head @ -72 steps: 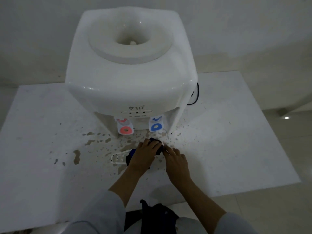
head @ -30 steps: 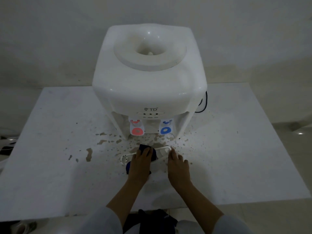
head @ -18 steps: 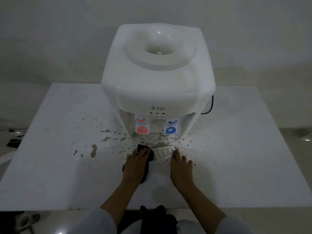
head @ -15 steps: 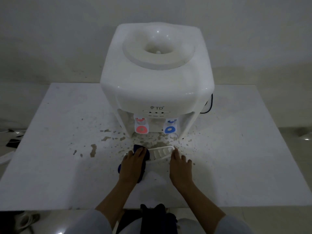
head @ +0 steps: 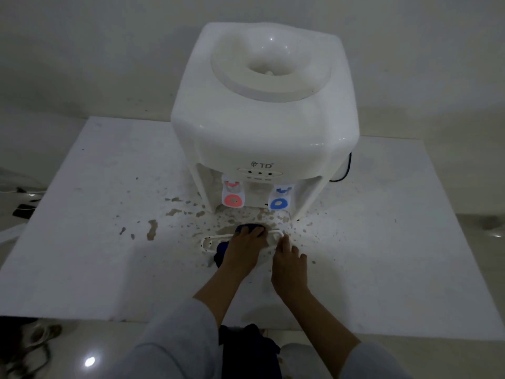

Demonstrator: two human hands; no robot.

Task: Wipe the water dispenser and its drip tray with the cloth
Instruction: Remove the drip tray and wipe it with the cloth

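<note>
- Two hands work at the drip tray (head: 210, 242), which lies out on the white table (head: 82, 255) just in front of the water dispenser (head: 262, 127), not seated under the taps
- The left hand (head: 241, 248) lies flat, fingers spread, pressing the dark blue cloth (head: 247, 227) onto the tray; half a second ago it sat at the tray's left end, and it has since slid toward the middle
- The right hand (head: 289, 262) rests open, fingertips touching the tray's right end; it grasps nothing and has kept that bracing post throughout
- That shift suggests the tray wipe is mid-stroke, with its left end now uncovered
- Brown splashes (head: 151, 229) remain on the table around the tray, and the dispenser body looks yet to be wiped
</note>
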